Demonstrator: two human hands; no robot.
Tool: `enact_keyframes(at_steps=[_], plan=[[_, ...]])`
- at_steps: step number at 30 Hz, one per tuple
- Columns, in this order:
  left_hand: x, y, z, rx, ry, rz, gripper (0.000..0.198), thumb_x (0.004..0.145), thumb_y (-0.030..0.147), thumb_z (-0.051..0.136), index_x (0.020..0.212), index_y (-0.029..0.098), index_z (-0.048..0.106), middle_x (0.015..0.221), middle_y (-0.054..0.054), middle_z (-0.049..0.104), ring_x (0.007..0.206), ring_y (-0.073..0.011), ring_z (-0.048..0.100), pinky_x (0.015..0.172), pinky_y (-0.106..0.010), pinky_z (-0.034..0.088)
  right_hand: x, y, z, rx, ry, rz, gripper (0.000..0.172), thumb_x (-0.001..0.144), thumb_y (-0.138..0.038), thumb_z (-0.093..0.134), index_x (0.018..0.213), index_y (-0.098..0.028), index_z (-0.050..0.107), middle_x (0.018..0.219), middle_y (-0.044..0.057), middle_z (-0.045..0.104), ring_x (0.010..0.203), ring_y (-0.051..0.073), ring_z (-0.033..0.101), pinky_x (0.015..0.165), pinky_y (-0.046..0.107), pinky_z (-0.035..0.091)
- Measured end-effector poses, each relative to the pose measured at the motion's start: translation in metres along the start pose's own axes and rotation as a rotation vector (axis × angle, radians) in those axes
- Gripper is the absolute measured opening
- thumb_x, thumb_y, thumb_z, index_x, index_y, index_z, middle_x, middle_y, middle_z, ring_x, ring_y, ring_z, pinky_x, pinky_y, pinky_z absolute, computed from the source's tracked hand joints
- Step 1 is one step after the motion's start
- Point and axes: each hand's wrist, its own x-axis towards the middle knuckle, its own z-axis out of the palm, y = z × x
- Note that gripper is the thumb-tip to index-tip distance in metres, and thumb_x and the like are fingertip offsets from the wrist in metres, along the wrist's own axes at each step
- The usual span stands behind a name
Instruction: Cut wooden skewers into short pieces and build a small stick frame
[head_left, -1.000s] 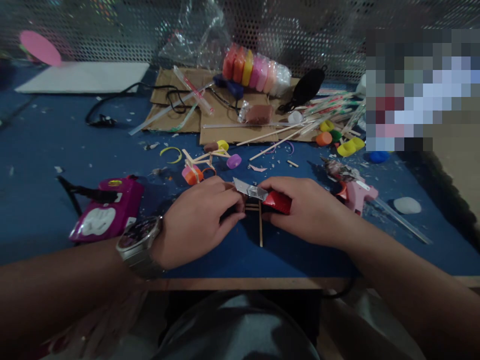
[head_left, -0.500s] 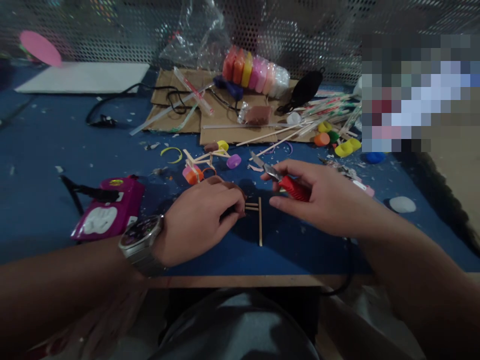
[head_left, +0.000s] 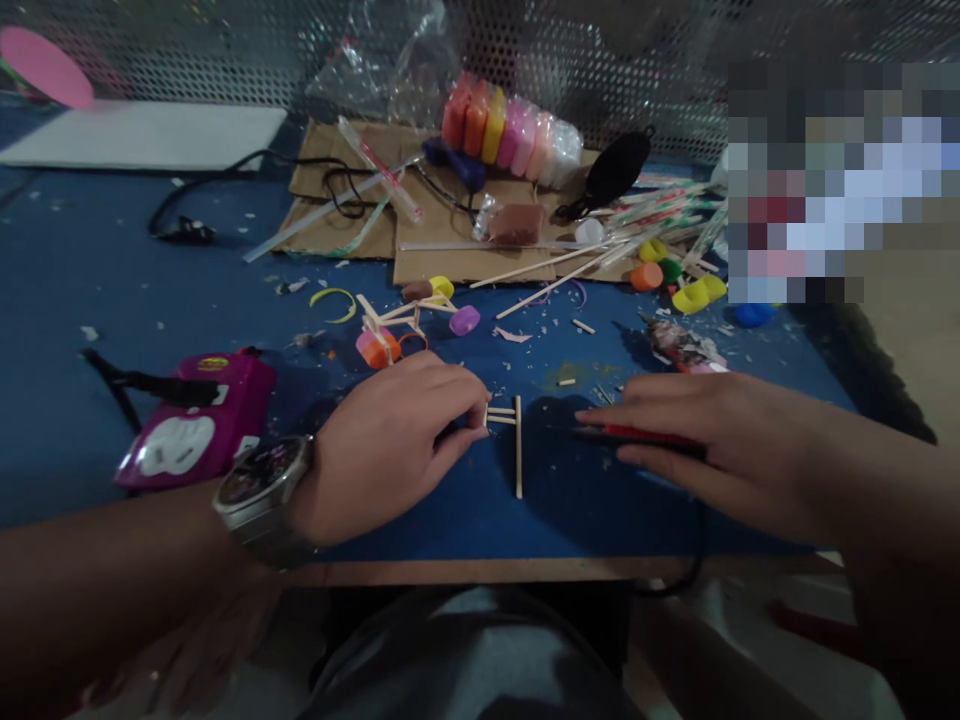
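Low over the blue table, my left hand [head_left: 409, 445] pinches one end of a small frame of thin wooden sticks [head_left: 518, 450]. Two short sticks run from my fingertips to a longer crosspiece on the right. My right hand [head_left: 697, 435] is closed around red-handled pliers [head_left: 652, 435], whose dark jaws point left toward that crosspiece without touching it. Beyond my left hand stands another stick structure [head_left: 405, 318], with a pink and orange clay piece [head_left: 378, 347] at its near end. A purple clay piece [head_left: 465, 320] lies beside it.
A magenta box [head_left: 202, 415] with a black cord sits at the left. Cardboard [head_left: 442, 265] at the back carries wrapped coloured clay packs [head_left: 510, 130] and a blue glue gun [head_left: 454, 165]. Straws [head_left: 660, 210], yellow clay [head_left: 699, 294] and a tool with a crusted tip [head_left: 682, 345] lie right.
My right hand has moved right and down with the pliers, lowering them to the table. My left hand keeps its hold on the stick frame, nearly still. The view has shifted slightly.
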Motion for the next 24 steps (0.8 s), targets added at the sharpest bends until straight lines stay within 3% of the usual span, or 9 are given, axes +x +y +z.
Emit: enact_keyframes(at_steps=[5,13,24], plan=[[0.0,0.001,0.0,-0.001,0.007,0.008,0.013,0.105,0.022,0.063,0.093,0.022,0.062,0.111,-0.004,0.077,0.101,-0.0249,0.067,0.087,-0.041,0.05,0.004,-0.001,-0.002,0.004,-0.039,-0.042,0.041,0.107,-0.029,0.058,0.146,-0.038,0.07,0.132,0.002,0.079,0.108,0.024,0.078,0.091,0.038,0.06],[-0.001,0.001,-0.002,-0.008,-0.02,0.031,0.01,0.106,0.021,0.062,0.096,0.022,0.064,0.118,-0.004,0.077,0.108,-0.0253,0.067,0.095,-0.042,0.051,0.018,0.0,0.0,0.102,-0.034,-0.068,0.05,0.106,-0.029,0.06,0.155,-0.039,0.061,0.137,0.002,0.077,0.112,0.024,0.078,0.093,0.036,0.062],[-0.003,0.005,-0.002,-0.034,0.013,0.024,0.009,0.102,0.016,0.061,0.097,0.022,0.066,0.121,-0.004,0.077,0.111,-0.024,0.068,0.103,-0.043,0.053,0.016,-0.002,0.006,0.114,-0.1,-0.086,0.044,0.108,-0.025,0.055,0.149,-0.035,0.068,0.121,0.004,0.076,0.095,0.02,0.078,0.077,0.031,0.059]])
